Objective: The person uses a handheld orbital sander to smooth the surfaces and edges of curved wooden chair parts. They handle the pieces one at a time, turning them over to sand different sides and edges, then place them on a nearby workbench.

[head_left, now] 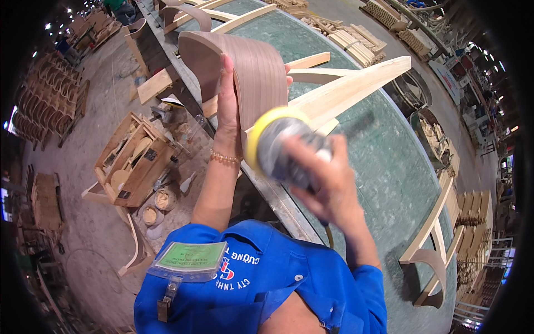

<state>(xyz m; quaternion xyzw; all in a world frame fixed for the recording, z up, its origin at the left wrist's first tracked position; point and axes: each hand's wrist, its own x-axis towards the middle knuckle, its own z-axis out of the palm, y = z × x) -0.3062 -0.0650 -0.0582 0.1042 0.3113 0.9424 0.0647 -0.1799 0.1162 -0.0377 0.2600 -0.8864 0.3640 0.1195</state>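
Blurred right hand point(328, 178) grips sander point(278, 146) — left hand point(227, 100) steadies chair back point(250, 67).

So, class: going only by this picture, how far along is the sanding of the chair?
Done: the chair is already assembled, its curved dark backrest joined to pale arms. In hand: the left hand steadies the backrest while the right hand presses a blurred round sander with a yellow pad at the joint. Left: how much is smoothed cannot be told; another chair frame lies further along the green table.
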